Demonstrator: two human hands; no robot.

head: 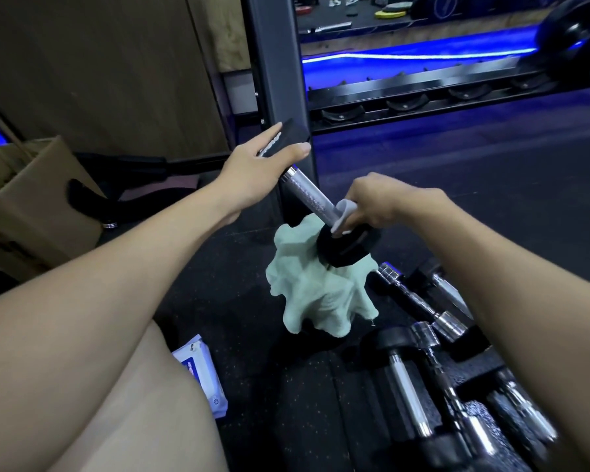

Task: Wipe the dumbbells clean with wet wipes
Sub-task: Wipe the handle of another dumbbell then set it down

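You are looking down at your two bare arms over a dark, speckled rubber gym floor. At the centre of the frame you hold one dumbbell (307, 195) tilted, its upper black end toward the upper left, its lower black end resting on a crumpled pale green cloth (307, 294). Your left hand (252, 165) steadies the upper end, fingers straight along it and thumb across. Your right hand (375, 202) pinches a small grey-white wet wipe (346, 212) against the lower part of the handle, just above the lower weight.

The handle is bright, knurled metal; the end weights are matte black and faceted. The cloth looks soft and thick, falling in ruffled folds.

Judging from this view, the job is under way with much left: several more dumbbells (450, 379) lie in a heap at the lower right, chrome handles shining, and you cannot tell which are already clean. A white and blue pack of wipes (201, 376) lies at the lower left beside your leg. A cardboard box (38, 206) sits at the left edge.
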